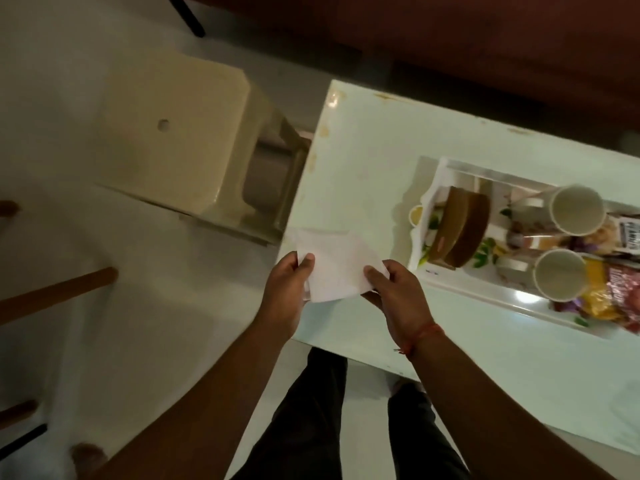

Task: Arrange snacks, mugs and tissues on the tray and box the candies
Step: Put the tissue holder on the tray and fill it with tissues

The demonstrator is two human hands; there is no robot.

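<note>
A white tissue (pixel 337 263) is held between my left hand (pixel 289 289) and my right hand (pixel 393 289), each pinching one side, just above the near left corner of the white table (pixel 363 157). To the right lies a white tray (pixel 433 271) with a floral base. In it stand two white mugs (pixel 576 209) (pixel 559 275), a brown wooden holder (pixel 460 226) at its left end, and snack packets (pixel 609 299) at its right end. A small yellow cup (pixel 415 214) sits at the tray's left rim.
A cream plastic stool (pixel 173 133) stands on the floor left of the table. Wooden chair legs (pixel 59 292) show at the far left. Dark brown furniture (pixel 450 36) runs behind the table. My legs in dark trousers (pixel 311 427) are below.
</note>
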